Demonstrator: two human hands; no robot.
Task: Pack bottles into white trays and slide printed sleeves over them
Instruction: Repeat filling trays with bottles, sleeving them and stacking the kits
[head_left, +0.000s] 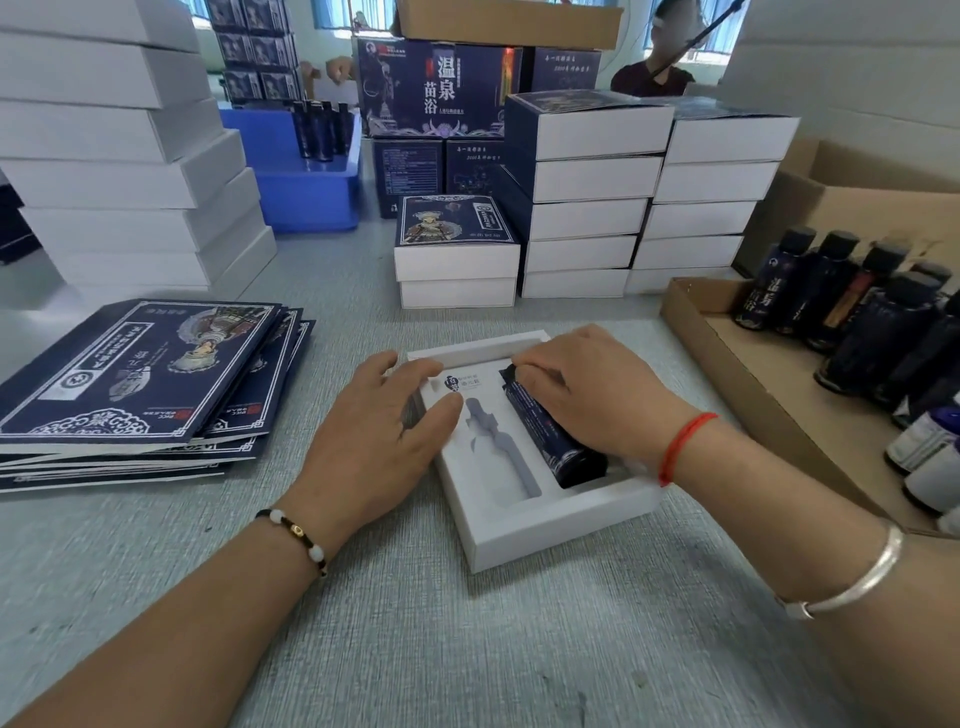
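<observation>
— What's the work surface?
— A grey table (156, 597) with a fine woven texture, filling the near and middle ground.
— And beyond it?
— Far off, windows (337, 13) run along the back, bright with daylight. A pale wall (831, 21) shows at far right.
— Any other furniture?
— I can't tell; stacks hide most of the room.
— The light?
— Soft and even, with faint shadows on the table.

Upper centre of the frame, we see a blue plastic bin (311, 202) on the grey tabletop (467, 649). Behind it, large printed navy cartons (431, 93) carry a brown cardboard box (511, 23); a seated person (652, 78) shows upper right.
</observation>
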